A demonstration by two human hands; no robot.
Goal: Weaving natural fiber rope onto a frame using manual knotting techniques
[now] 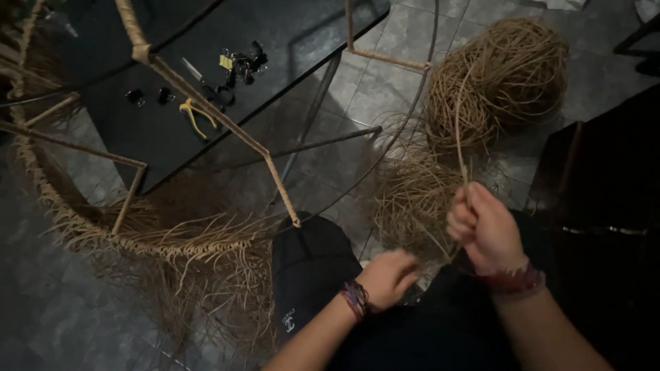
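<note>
Tan rattan strand (459, 148) running taut from the big tangled tan coil of cane (500, 79) on the grey tiled floor (357, 89) down into the right hand (485, 230), fingers clenching around it. Left hand (387, 276) curling shut over loose fibres below. Likely handling light, springy, prone to kinking; best gripping close to the fist. Fingertips hiding in dimness; half-woven wicker frame (158, 230) getting cut off at left.

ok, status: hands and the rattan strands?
Right hand shut on rattan strand from coil. Left hand closed low in loose strands. Wrapped frame alongside, not blocking.
</note>
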